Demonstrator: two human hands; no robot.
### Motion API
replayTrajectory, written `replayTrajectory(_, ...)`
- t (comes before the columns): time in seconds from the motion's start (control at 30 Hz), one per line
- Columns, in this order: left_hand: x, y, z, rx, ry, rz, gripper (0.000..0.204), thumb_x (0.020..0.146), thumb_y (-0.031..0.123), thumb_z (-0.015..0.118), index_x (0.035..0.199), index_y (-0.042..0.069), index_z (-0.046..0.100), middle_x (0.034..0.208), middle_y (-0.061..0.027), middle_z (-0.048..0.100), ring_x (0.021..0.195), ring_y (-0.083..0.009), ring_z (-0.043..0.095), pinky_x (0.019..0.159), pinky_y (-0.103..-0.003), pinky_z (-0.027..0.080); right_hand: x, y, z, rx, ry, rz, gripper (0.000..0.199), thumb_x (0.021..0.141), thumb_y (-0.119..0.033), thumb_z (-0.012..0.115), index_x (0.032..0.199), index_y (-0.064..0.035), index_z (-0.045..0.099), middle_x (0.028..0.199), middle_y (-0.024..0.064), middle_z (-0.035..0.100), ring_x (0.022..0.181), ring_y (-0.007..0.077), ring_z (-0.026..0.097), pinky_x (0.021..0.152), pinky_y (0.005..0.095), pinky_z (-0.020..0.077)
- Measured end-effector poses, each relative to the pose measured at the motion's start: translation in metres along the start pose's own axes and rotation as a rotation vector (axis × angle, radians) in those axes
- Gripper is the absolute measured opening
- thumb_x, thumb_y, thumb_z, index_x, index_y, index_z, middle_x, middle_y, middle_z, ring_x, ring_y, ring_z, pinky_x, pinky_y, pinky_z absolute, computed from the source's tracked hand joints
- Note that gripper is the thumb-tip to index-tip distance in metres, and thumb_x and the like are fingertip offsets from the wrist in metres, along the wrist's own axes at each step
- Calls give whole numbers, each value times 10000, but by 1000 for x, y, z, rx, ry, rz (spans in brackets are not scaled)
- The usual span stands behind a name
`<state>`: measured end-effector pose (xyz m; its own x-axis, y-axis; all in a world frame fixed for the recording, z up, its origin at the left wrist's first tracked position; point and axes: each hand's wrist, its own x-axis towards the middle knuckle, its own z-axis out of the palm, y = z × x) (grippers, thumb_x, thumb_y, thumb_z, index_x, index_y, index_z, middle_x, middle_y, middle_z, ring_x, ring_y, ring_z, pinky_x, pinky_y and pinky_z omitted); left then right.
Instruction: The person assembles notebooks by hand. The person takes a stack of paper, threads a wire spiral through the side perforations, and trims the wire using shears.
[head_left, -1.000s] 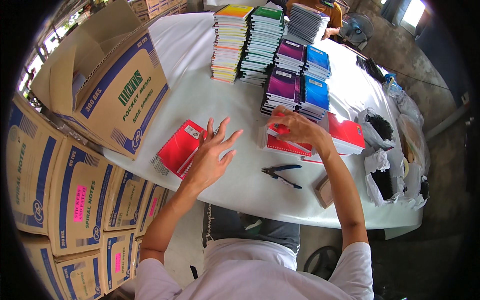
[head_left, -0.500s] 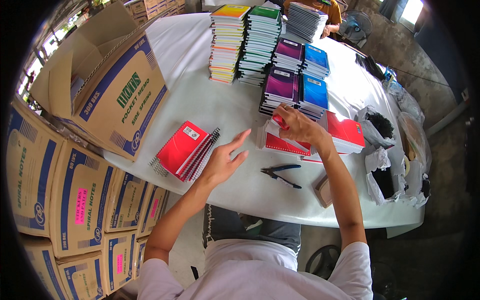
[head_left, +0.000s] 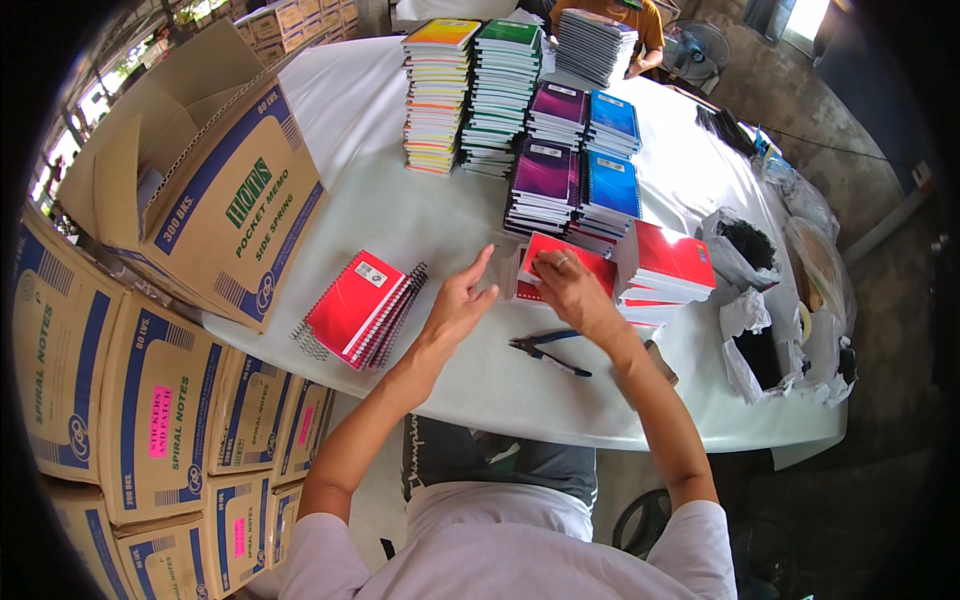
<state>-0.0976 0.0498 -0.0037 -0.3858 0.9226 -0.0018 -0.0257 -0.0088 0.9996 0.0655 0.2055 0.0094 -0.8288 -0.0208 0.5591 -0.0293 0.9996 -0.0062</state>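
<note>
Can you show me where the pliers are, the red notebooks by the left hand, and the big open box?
pliers (head_left: pixel 548 352): head view, on the joint where the handles meet.
red notebooks (head_left: pixel 358 306): head view, on the top cover of the pile.
open cardboard box (head_left: pixel 232 228): head view, on its printed side wall.

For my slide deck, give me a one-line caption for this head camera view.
Right hand on a red spiral notebook, left hand open beside it, pliers and notebook stacks on the white table.

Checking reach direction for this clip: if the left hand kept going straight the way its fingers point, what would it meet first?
Probably the red spiral notebook under the right hand; the left hand points up-right toward its near edge, though depth is unclear.
</note>
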Motion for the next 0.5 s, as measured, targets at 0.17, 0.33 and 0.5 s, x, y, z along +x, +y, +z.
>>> replayTrajectory(0.17,-2,5,4,4,12,28,663,934,-1,572,1531,89,299,1582,-189,283,1466,-350,248,1174,-380,261,7,11,-15,366,-61,256,259,823,-25,708,1064,48,649,1161,158,610,1002,330,615,851,402,524)
replayTrajectory(0.33,0,14,8,-65,19,28,664,935,5,579,1532,97,300,1567,-205,305,1459,-347,265,1183,-385,246,2,-2,-7,170,-43,242,307,839,-72,699,1127,11,635,1213,169,602,1077,350,590,908,436,490)
replayTrajectory(0.5,0,-1,5,-40,17,68,666,934,-1,576,1531,87,296,1569,-207,295,1460,-347,258,1191,-391,233,-22,-18,21,-161,-20,214,395,892,-133,625,1263,-13,562,1368,167,532,1300,380,470,1121,520,349)
